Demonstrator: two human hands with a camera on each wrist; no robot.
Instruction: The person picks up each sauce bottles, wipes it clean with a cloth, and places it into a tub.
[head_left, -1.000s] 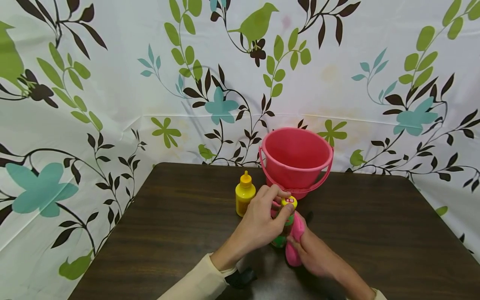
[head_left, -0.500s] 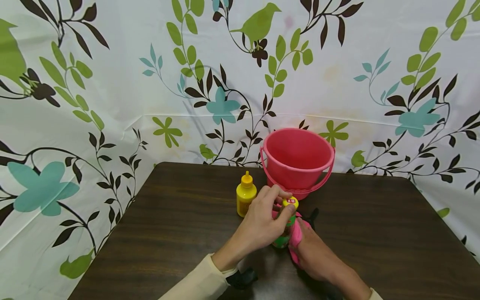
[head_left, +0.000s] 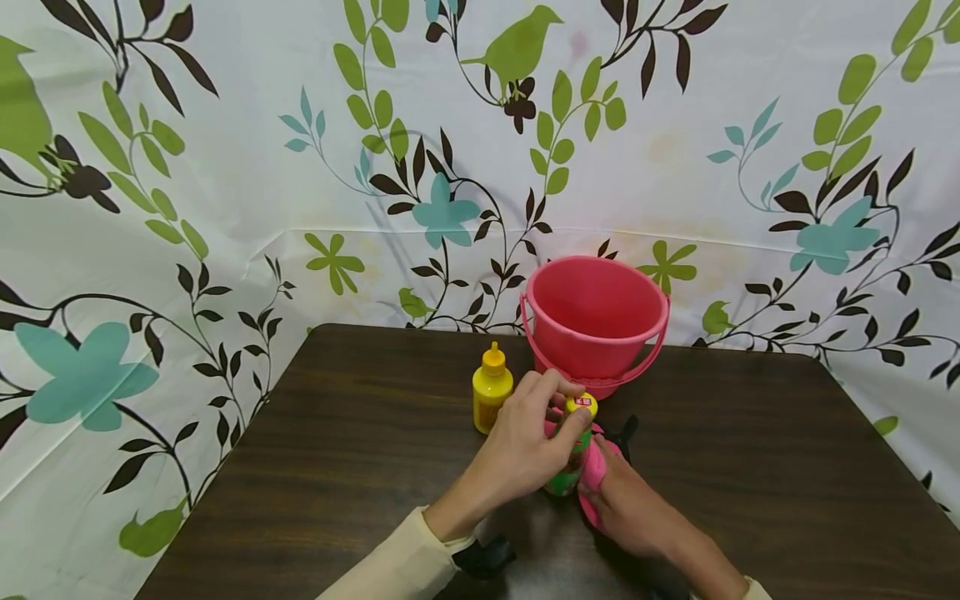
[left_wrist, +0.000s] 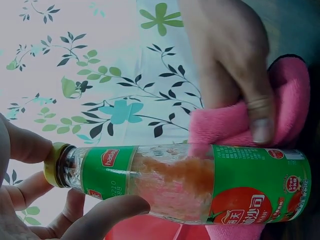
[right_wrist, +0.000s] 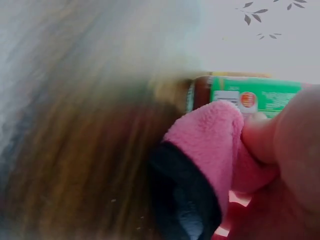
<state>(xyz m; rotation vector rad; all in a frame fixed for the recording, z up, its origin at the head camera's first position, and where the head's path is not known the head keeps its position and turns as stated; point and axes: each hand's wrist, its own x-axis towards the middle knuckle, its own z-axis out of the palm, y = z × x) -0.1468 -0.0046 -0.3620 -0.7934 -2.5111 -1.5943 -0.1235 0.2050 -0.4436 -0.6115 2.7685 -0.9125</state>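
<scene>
A glass ketchup bottle (left_wrist: 170, 180) with green labels and a tomato picture stands upright on the table in the head view. My left hand (head_left: 521, 437) holds it at the top, fingers and thumb around the yellow cap (head_left: 581, 406). Reddish sauce smears show through the clear glass. My right hand (head_left: 633, 504) grips a fluffy pink cloth (left_wrist: 285, 95) against the bottle's side, low down. In the right wrist view this cloth has a black part (right_wrist: 182, 195). More pink shows on the bottle's other side in the left wrist view.
Behind the hands stands a pink bucket (head_left: 592, 358) with its handle lowered in front. A yellow squeeze bottle (head_left: 492, 396) is just left of my left hand. The dark wooden table (head_left: 360, 433) meets a patterned curtain (head_left: 247, 167) at the back.
My right hand has turned and shifted with the pink cloth along the bottle's right side, now covering more of the cloth. The left hand has kept its hold on the bottle's top.
</scene>
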